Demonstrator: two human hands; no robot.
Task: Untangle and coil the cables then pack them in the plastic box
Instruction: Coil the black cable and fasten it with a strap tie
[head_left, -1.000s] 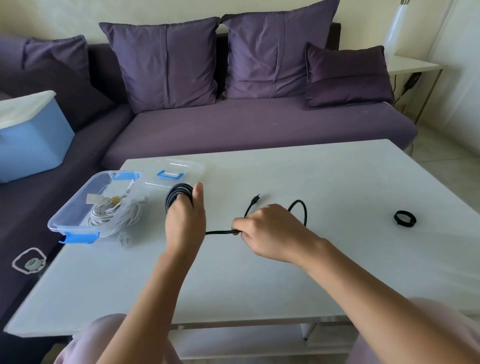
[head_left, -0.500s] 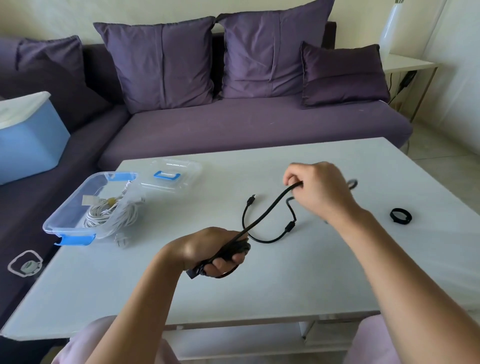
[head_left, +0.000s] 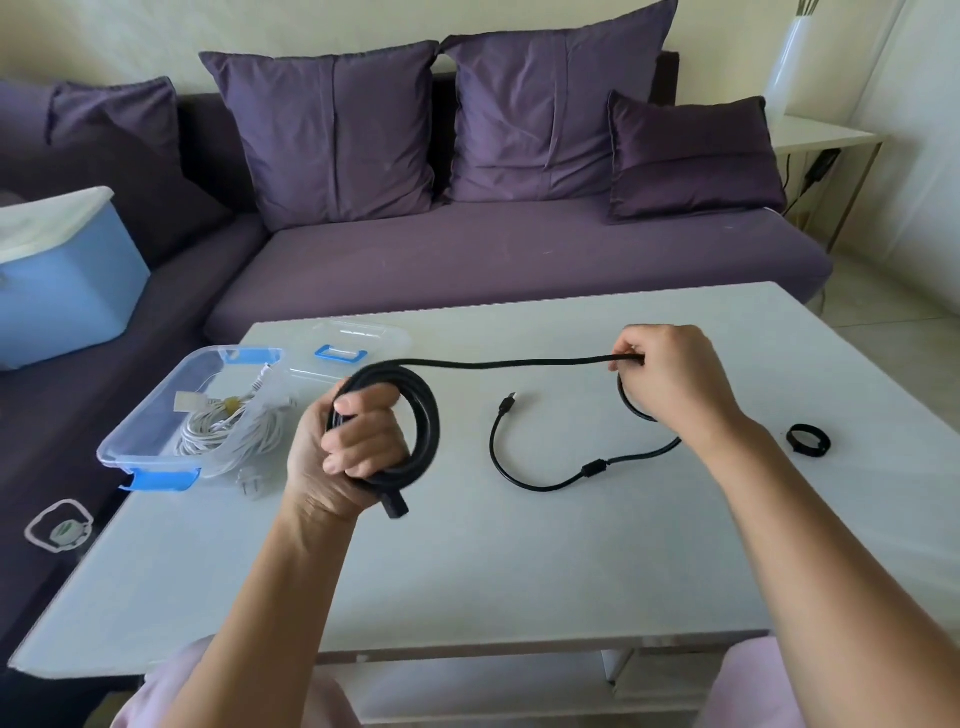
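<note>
The left hand (head_left: 348, 447) grips several loops of the black cable (head_left: 519, 362) just right of the plastic box (head_left: 111, 457); the right hand (head_left: 670, 384) pinches its free run farther right. Light but springy, it likely needs holding across all loops.

White table (head_left: 519, 571) — plastic box (head_left: 150, 402), lid (head_left: 363, 338), black cable (head_left: 545, 486), small black band (head_left: 810, 453).

1. Black cable (head_left: 519, 362): a matt, smooth plastic sheath.
2. Plastic box (head_left: 148, 410), at nine o'clock on the table (head_left: 519, 571): clear, glossy plastic with blue clips.
3. White cable (head_left: 228, 434) inside it: smooth, faintly glossy.
4. Table: a white, smooth top with a soft sheen.
5. Sofa (head_left: 519, 254), at twelve o'clock: matt purple cloth; its cushions (head_left: 332, 135) look slightly shinier.
</note>
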